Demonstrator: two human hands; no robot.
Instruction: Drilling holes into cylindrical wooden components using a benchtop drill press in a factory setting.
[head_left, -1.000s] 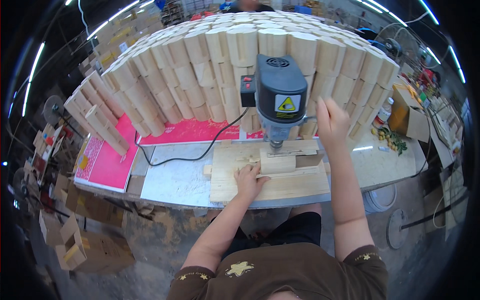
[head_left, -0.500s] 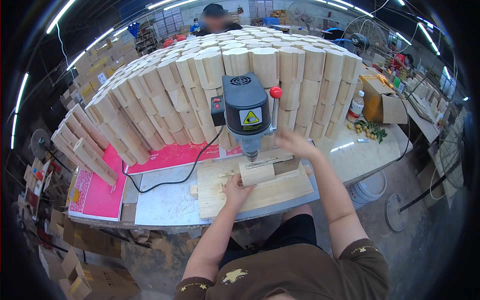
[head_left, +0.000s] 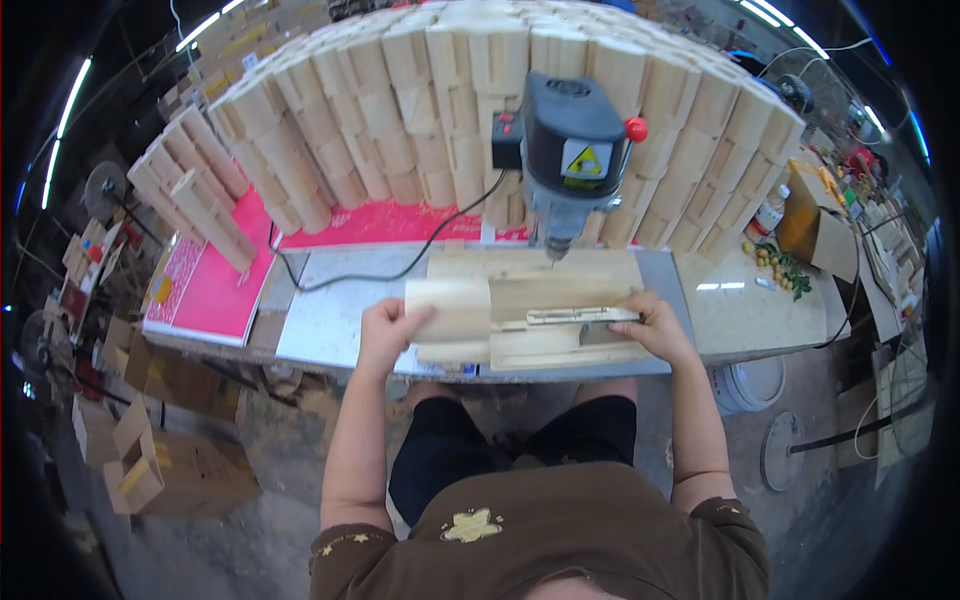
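My left hand (head_left: 392, 335) grips the left end of a pale, rounded wooden block (head_left: 447, 308), thumb on its top. To the right, my right hand (head_left: 655, 327) pinches the end of a narrow slotted strip (head_left: 572, 316) with a bent plate beneath it. The strip is apart from the block and hangs over the grooved wooden jig board (head_left: 515, 355). Behind them stands a small dark bench drill press (head_left: 572, 140) with a red-knobbed lever (head_left: 636, 129). Its chuck (head_left: 558, 246) hangs above the board's back part, and neither hand touches it.
Stacked wooden blocks (head_left: 400, 120) form a high wall behind the drill. A black cable (head_left: 400, 266) loops over the table's left. Standing wooden pieces (head_left: 210, 215) are on pink sheets (head_left: 215, 290). A bottle (head_left: 768, 212), small fruits (head_left: 770, 262) and a cardboard box (head_left: 815, 215) sit right.
The block has come out from under the drill to the left in my left hand. My right hand has left the lever's side and lifted the slotted strip off the block.
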